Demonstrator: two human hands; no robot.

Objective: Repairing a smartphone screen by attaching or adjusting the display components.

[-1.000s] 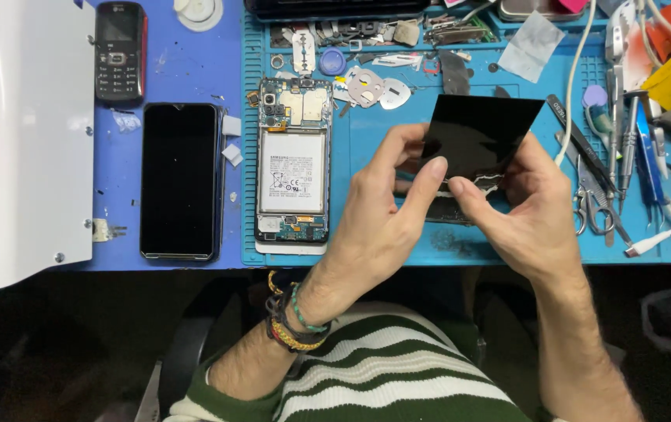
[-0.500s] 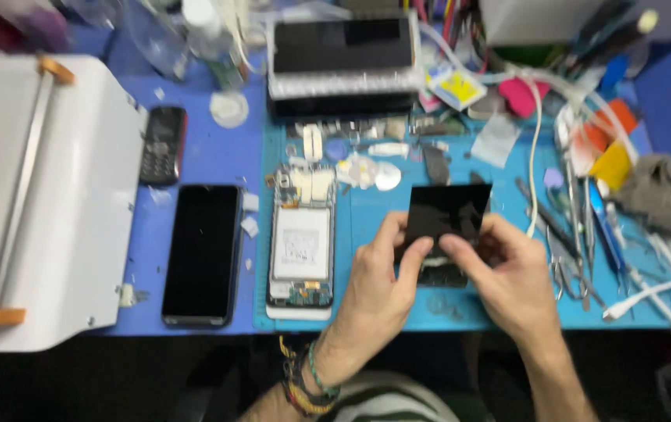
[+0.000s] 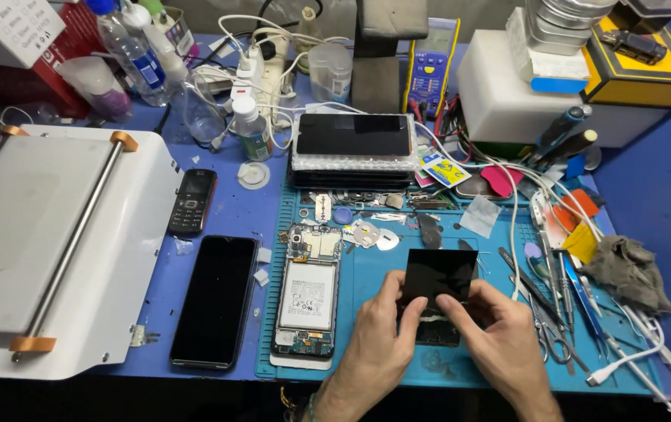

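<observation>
My left hand (image 3: 376, 334) and my right hand (image 3: 501, 336) both grip a black rectangular panel (image 3: 439, 275) over the blue work mat (image 3: 367, 373), thumbs on its lower edge. A small dark part (image 3: 439, 332) lies under the panel between my hands. To the left on the mat lies an opened phone body (image 3: 307, 301) with its battery and circuit boards showing. A black smartphone (image 3: 215, 301) lies face up left of the mat.
A white machine with a metal bar (image 3: 54, 250) fills the left. A small keypad phone (image 3: 193, 202), bottles, a power strip, a stack of screens (image 3: 353, 148), a multimeter (image 3: 431, 64), tweezers, scissors, cables and a grey rag (image 3: 628, 272) crowd the blue bench.
The view has lifted and pulled back, showing the rear of the bench. My hands keep hold of the black panel, now lower in the view and held nearer the mat.
</observation>
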